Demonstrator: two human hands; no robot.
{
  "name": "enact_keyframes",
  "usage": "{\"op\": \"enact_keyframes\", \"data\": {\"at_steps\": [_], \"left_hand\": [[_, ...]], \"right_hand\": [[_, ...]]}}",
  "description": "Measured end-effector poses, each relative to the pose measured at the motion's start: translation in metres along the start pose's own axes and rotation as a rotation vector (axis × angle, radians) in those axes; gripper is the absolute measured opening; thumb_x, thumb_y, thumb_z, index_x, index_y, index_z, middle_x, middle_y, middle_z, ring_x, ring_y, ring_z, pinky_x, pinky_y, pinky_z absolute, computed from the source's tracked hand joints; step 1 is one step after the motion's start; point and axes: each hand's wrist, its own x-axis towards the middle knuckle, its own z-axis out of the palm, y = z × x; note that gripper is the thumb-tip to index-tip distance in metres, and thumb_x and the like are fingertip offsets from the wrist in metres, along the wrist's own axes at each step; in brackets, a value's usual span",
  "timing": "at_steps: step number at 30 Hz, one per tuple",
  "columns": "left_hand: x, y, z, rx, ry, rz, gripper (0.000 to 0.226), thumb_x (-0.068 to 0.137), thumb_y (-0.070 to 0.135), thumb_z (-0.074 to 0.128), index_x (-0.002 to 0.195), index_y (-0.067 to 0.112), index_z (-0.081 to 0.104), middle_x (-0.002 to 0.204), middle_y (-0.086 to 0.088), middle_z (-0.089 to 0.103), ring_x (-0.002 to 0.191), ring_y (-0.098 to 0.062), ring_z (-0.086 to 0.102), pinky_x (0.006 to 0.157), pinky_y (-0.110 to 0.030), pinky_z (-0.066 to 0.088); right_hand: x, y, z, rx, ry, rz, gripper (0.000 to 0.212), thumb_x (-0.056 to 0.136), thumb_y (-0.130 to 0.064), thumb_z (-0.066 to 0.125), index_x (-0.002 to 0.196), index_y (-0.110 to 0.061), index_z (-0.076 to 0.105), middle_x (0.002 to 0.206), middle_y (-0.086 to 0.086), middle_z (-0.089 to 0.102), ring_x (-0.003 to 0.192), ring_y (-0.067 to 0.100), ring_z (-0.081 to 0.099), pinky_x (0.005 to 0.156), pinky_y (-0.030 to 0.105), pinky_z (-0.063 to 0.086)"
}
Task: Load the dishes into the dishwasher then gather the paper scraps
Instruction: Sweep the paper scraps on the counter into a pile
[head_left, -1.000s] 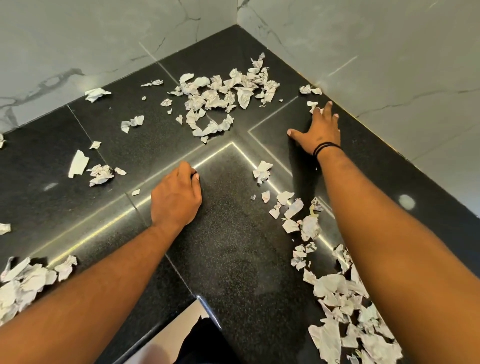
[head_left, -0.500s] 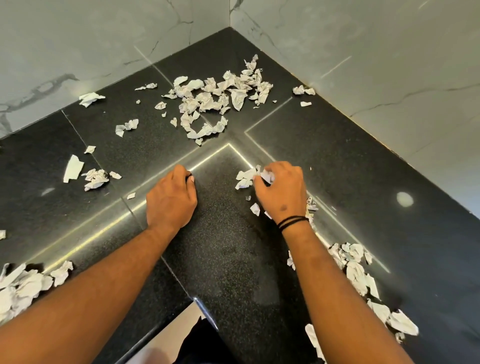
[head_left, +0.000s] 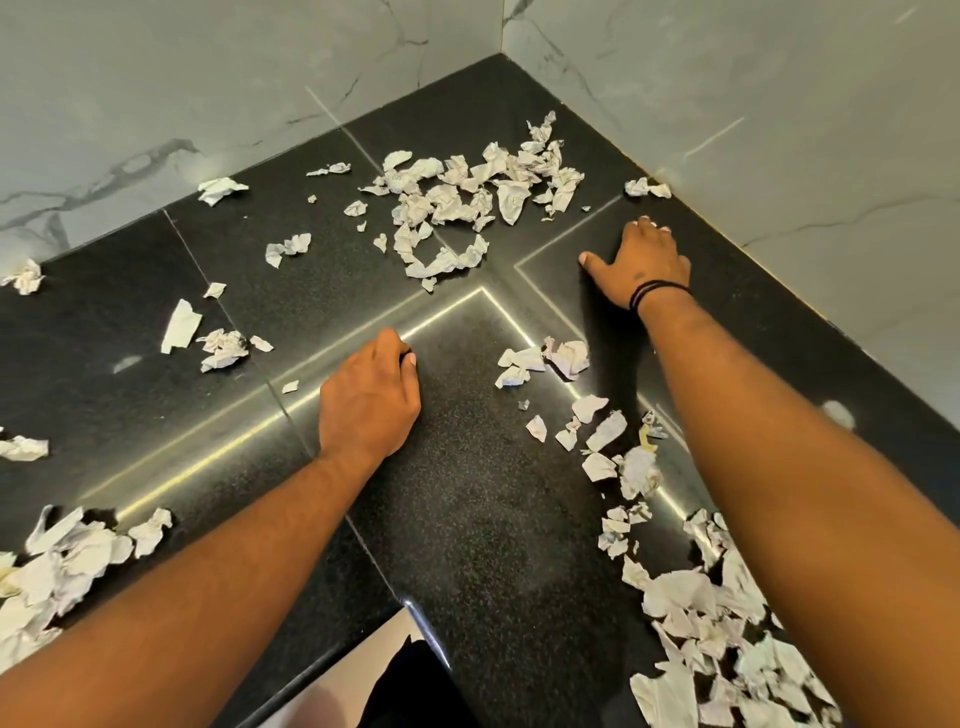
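**Hands spread on a black corner desk strewn with paper scraps**

The left hand (head_left: 370, 397) rests on the dark desk (head_left: 467, 519) near the middle, its fingers curled under against the surface; whether anything sits inside that grip cannot be told. The right hand (head_left: 640, 262) lies farther off and to the right, close to the marble wall (head_left: 779, 130), palm down with the thumb stretched left and the fingers fairly straight on the stone, a wide grip holding nothing. A black band (head_left: 655, 292) circles its wrist.

The paper scraps lie in several groups. The biggest far pile (head_left: 467, 192) sits toward the corner, left of the right hand. Two small pieces (head_left: 647, 188) lie against the right wall, just beyond the right fingertips. A small cluster (head_left: 545, 359) lies between the two hands, apart from both. A long trail (head_left: 701, 597) runs along the right side of the desk toward the near edge, partly hidden under the right forearm. Another heap (head_left: 62, 566) sits at the near left edge, and loose bits (head_left: 218, 345) are scattered left of the left hand.
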Motion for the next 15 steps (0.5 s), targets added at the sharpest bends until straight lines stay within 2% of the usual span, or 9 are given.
{"op": "enact_keyframes", "data": {"at_steps": [3, 7, 10, 11, 13, 15], "left_hand": [[-0.001, 0.0, 0.0, -0.012, -0.006, 0.0, 0.016, 0.104, 0.034, 0.044, 0.101, 0.018, 0.048, 0.09, -0.004, 0.063, 0.075, -0.026, 0.059, 0.06, -0.035, 0.037], [-0.001, 0.001, 0.0, -0.015, -0.012, -0.001, 0.017, 0.104, 0.034, 0.044, 0.101, 0.018, 0.047, 0.09, -0.005, 0.064, 0.076, -0.028, 0.059, 0.06, -0.036, 0.039], [-0.001, 0.0, -0.001, -0.012, -0.01, 0.0, 0.017, 0.104, 0.034, 0.044, 0.1, 0.018, 0.047, 0.09, -0.005, 0.064, 0.075, -0.028, 0.059, 0.059, -0.037, 0.04], [-0.001, 0.0, -0.001, -0.014, -0.011, 0.003, 0.017, 0.104, 0.034, 0.044, 0.099, 0.018, 0.047, 0.09, -0.005, 0.064, 0.075, -0.028, 0.059, 0.059, -0.037, 0.04], [-0.001, 0.001, -0.001, -0.018, -0.009, 0.008, 0.017, 0.104, 0.034, 0.044, 0.099, 0.018, 0.047, 0.09, -0.005, 0.064, 0.075, -0.028, 0.059, 0.059, -0.037, 0.04], [-0.001, 0.001, -0.001, -0.02, -0.005, 0.008, 0.017, 0.104, 0.034, 0.044, 0.099, 0.018, 0.047, 0.09, -0.005, 0.064, 0.075, -0.028, 0.059, 0.059, -0.037, 0.041]], "right_hand": [[-0.041, -0.002, 0.019, -0.022, 0.097, -0.084, 0.073, 0.095, -0.055, 0.051, 0.148, -0.006, 0.039, 0.159, 0.012, 0.032, 0.146, 0.033, 0.028, 0.113, 0.055, 0.034], [-0.124, -0.009, 0.049, 0.054, 0.164, -0.165, 0.056, 0.099, -0.042, 0.048, 0.144, -0.008, 0.045, 0.156, 0.011, 0.038, 0.147, 0.03, 0.028, 0.117, 0.054, 0.03], [-0.173, -0.015, 0.064, 0.129, 0.221, -0.215, 0.038, 0.099, -0.027, 0.045, 0.131, -0.01, 0.056, 0.143, 0.009, 0.05, 0.142, 0.031, 0.037, 0.115, 0.056, 0.032], [-0.18, -0.015, 0.066, 0.139, 0.234, -0.224, 0.033, 0.099, -0.022, 0.046, 0.126, -0.01, 0.059, 0.136, 0.009, 0.053, 0.138, 0.033, 0.042, 0.113, 0.056, 0.035], [-0.18, -0.015, 0.061, 0.182, 0.274, -0.234, 0.025, 0.097, -0.017, 0.047, 0.116, -0.009, 0.062, 0.119, 0.01, 0.056, 0.117, 0.034, 0.055, 0.101, 0.053, 0.045], [-0.162, -0.015, 0.048, 0.235, 0.321, -0.223, 0.023, 0.098, -0.015, 0.047, 0.114, -0.007, 0.062, 0.115, 0.011, 0.054, 0.103, 0.028, 0.055, 0.091, 0.047, 0.05]]}}
